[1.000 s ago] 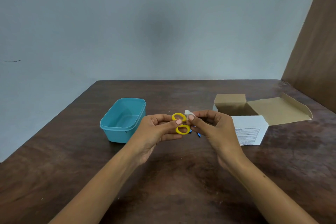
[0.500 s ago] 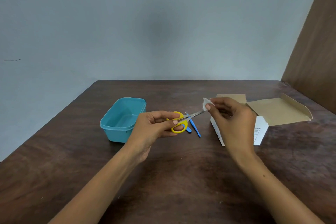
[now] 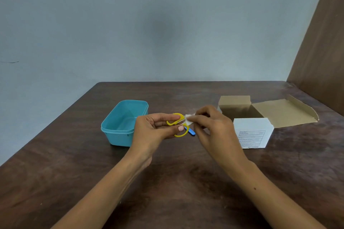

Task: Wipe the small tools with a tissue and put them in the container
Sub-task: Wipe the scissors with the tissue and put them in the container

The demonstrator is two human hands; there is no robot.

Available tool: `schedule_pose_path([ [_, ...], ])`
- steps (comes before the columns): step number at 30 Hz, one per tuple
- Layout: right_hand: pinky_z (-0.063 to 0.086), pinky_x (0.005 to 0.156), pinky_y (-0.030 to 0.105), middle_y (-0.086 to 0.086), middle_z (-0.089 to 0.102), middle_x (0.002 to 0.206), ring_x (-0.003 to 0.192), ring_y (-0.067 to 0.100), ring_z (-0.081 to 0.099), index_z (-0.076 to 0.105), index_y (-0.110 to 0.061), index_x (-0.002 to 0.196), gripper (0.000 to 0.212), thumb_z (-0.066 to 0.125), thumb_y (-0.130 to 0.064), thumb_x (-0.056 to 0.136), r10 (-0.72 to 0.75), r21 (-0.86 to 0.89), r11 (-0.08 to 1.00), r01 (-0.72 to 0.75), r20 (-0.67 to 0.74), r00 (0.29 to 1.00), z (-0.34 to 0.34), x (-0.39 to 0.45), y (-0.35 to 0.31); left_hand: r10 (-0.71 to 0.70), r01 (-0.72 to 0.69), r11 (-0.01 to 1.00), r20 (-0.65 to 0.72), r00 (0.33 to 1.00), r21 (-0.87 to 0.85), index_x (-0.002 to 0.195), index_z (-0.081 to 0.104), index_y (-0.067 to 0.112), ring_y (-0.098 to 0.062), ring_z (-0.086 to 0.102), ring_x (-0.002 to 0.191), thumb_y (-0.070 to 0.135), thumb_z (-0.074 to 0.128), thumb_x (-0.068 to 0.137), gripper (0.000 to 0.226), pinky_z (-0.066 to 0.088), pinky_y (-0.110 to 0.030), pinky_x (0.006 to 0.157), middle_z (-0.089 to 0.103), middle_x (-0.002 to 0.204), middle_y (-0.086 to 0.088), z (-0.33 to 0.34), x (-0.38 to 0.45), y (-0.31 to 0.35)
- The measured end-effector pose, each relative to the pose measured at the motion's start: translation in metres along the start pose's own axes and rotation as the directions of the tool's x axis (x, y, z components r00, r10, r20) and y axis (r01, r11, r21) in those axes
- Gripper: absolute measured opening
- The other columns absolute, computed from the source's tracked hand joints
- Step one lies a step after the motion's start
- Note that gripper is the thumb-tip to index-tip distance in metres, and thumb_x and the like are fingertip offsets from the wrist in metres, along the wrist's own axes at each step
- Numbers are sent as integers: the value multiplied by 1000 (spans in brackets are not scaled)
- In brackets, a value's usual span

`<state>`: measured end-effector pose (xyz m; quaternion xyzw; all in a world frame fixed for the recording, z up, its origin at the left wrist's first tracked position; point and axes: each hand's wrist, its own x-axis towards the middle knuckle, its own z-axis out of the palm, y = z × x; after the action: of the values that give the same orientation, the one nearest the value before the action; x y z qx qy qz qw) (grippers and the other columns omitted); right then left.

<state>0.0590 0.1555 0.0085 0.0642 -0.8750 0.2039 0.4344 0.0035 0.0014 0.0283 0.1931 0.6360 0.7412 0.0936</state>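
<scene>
The bench (image 3: 167, 182) is lying broad and dark before you, with plenty of bare surface on the near side. The carton (image 3: 253, 132) is standing open to your right, flaps spread, and the tub (image 3: 119, 126) is waiting open and apparently empty just left of your hands. Your left hand (image 3: 154, 130) is closing its grip on the yellow loops of the scissors (image 3: 176, 124), holding them above the bench. Your right hand (image 3: 210, 126) is pinching the tissue (image 3: 189, 120) around the blades near the pivot. Draw the tissue outward toward the tips, never against the edges, keeping the blades shut. A blue tool (image 3: 191, 132) is lying on the bench just beneath. The way left to the tub is looking open, so lower the scissors in flat.
</scene>
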Motion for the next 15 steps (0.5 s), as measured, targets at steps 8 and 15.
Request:
schedule_pose_path([
  [8,49,56,30,8,62,85,71,22,62,75,-8,94,26,52,-18,87,-37,-4,999,37,-5,999,2,-2,-1,6,-6,1000,-13,1000,-19,90,72,-1,-13,73,69,-11,75,65,27,56,-18,57,76,80,-6,0,-1,2],
  [15,51,52,32,11,63,85,67,24,61,75,-6,96,19,67,-1,79,4,-77,997,-10,-70,998,0,1,7,-53,53,999,-8,999,-9,84,73,0,-15,73,74,-10,78,61,25,58,-22,61,76,83,-9,-1,1,-1],
])
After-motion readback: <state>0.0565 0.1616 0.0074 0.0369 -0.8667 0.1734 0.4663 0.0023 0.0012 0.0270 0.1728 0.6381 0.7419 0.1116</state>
